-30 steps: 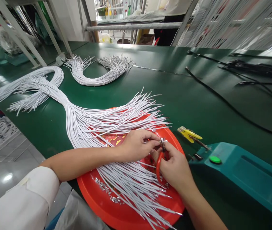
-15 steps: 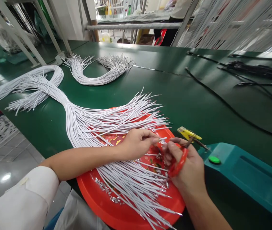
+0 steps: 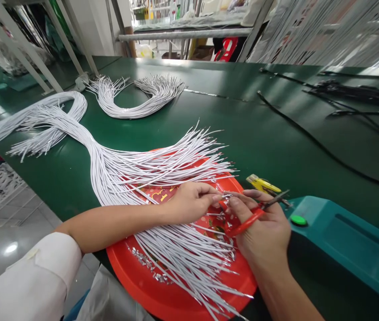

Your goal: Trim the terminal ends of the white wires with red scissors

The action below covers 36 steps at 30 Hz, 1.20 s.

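My left hand point(image 3: 192, 201) reaches over the bundle of white cords point(image 3: 116, 169), its thumb and fingers pinched together. At the fingertips shows a small shiny silver piece point(image 3: 227, 196); whether a cord end is in the pinch I cannot tell. My right hand point(image 3: 263, 223) is curled around red-handled scissors point(image 3: 248, 223), their dark blades pointing right. Its thumb and fingertips meet at the same silver piece. Beneath both hands lies a red tray point(image 3: 132, 285) with a printed bottom, cords spread across it and silver scraps point(image 3: 149, 265) scattered at its near side.
Right of the tray stands a teal machine point(image 3: 353, 249) with a green button, beside a yellow cutter point(image 3: 263, 183). Another white cord bundle point(image 3: 136, 111) lies farther back on the green table point(image 3: 216, 111). Black cords point(image 3: 316, 147) stretch over the right side. Metal frame posts rise behind.
My right hand has turned, so the scissors' blades now swing farther right and upward. The left hand stays nearly in place, still pinching close to the right fingertips.
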Tool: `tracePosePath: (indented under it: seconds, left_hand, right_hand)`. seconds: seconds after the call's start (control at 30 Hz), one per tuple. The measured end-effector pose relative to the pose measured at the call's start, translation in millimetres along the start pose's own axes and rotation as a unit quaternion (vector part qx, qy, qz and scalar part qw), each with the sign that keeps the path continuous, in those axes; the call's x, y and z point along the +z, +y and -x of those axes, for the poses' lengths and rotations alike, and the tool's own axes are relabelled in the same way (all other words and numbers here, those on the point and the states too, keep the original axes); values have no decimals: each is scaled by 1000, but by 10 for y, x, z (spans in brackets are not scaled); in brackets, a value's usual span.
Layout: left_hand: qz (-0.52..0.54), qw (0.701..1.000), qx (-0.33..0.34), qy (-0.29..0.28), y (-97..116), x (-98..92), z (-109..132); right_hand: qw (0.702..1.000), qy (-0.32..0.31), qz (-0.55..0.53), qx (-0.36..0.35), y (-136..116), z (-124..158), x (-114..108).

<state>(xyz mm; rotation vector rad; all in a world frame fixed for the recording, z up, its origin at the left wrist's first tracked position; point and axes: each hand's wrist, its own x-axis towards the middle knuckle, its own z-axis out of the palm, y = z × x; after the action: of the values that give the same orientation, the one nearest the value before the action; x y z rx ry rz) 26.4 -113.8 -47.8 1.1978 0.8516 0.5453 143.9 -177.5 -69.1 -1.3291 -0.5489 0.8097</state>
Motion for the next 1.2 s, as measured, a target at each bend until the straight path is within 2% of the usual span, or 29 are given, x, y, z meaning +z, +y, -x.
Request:
tracePosePath:
  seconds: [0.17, 0.37, 0.47, 0.67, 0.8, 0.9, 1.03, 1.1, 1.2]
  left_hand:
    - [-5, 1000, -18, -17, -30, -6, -1]
    - [0, 998, -55, -31, -16, -16, 4]
    - [9, 998, -56, -34, -19, -20, 2]
    - [6, 1000, -15, 0, 10, 9, 12]
    - [23, 999, -37, 26, 64, 23, 28]
    - [46, 997, -49, 35, 95, 15, 31]
    - [96, 991, -82, 41, 152, 14, 35]
    - [133, 985, -102, 40, 178, 22, 41]
    - [165, 980, -105, 33, 178, 31, 47]
  right_hand:
    - [997, 1, 62, -39, -7, 1, 23]
    - [984, -4, 124, -131, 17, 21, 7]
    - [978, -9, 146, -148, 55, 23, -18]
    - [966, 2, 187, -181, 75, 27, -19]
    - [968, 20, 186, -169, 19, 28, -2]
    - [975, -24, 193, -104, -13, 19, -12]
    - [958, -158, 236, -24, 1, 0, -32]
    - [945, -199, 259, -12, 24, -6, -35]
    - [938, -208, 276, -21, 52, -11, -34]
